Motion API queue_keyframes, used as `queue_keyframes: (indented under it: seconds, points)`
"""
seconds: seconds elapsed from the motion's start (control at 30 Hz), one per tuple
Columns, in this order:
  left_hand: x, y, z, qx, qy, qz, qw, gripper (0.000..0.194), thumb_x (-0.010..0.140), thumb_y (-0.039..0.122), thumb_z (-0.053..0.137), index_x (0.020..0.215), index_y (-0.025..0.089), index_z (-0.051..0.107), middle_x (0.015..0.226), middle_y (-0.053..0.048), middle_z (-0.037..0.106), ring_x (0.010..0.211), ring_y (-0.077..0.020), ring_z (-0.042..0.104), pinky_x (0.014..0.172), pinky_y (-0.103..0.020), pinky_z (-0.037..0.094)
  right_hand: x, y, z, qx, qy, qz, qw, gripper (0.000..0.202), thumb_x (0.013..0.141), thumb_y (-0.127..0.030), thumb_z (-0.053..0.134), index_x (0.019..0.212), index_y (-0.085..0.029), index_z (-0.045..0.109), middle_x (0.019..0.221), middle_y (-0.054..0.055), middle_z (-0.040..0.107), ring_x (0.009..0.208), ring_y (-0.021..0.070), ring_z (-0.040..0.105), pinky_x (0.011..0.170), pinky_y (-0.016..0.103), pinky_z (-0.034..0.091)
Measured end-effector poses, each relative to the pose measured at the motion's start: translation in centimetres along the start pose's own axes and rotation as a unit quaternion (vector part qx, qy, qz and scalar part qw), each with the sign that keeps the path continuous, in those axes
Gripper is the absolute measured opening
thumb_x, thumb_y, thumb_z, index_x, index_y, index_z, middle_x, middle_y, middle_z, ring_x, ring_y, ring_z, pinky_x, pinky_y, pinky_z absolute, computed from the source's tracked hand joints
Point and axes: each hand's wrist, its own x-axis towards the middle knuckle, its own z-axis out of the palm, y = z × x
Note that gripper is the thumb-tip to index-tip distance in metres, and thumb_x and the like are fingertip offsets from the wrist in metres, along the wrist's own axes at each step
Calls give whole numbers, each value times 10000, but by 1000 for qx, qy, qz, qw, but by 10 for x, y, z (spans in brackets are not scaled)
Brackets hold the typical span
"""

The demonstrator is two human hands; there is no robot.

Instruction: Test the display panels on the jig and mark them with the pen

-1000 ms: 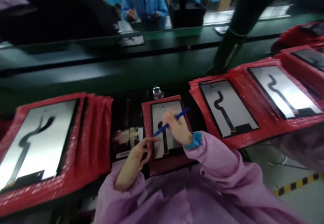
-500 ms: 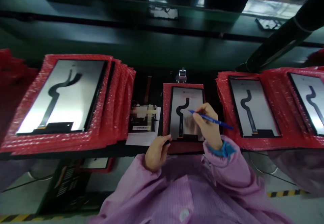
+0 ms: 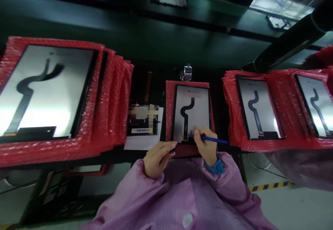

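A display panel lies face down on a red bubble-wrap bag in front of me, its black flex cable curving up the silvery back. My right hand grips a blue pen, its tip at the lower end of that cable. At the panel's lower left corner, my left hand is closed on a small dark blue piece that looks like a pen cap, mostly hidden by the fingers.
Stacks of red bubble-wrap bags with panels stand at left and right. A metal tally counter sits behind the middle panel. Left of it, a taped circuit assembly rests on white paper. A dark pipe slants at upper right.
My right hand has moved down the panel with the pen, from the cable's upper curve to its lower end. The left hand stays by the corner. The view has shifted slightly.
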Motion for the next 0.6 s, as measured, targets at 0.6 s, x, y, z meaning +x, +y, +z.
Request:
queue_keyframes:
  seconds: [0.6]
  points:
    - [-10,0,-7,60,-17,-88,994,233,980,186,538,1164,211,678,906,-19,784,731,-121,743,697,-192,592,7,1,-96,27,250,-139,958,151,848,-314,691,866,-228,569,807,12,587,699,163,616,614,311,509]
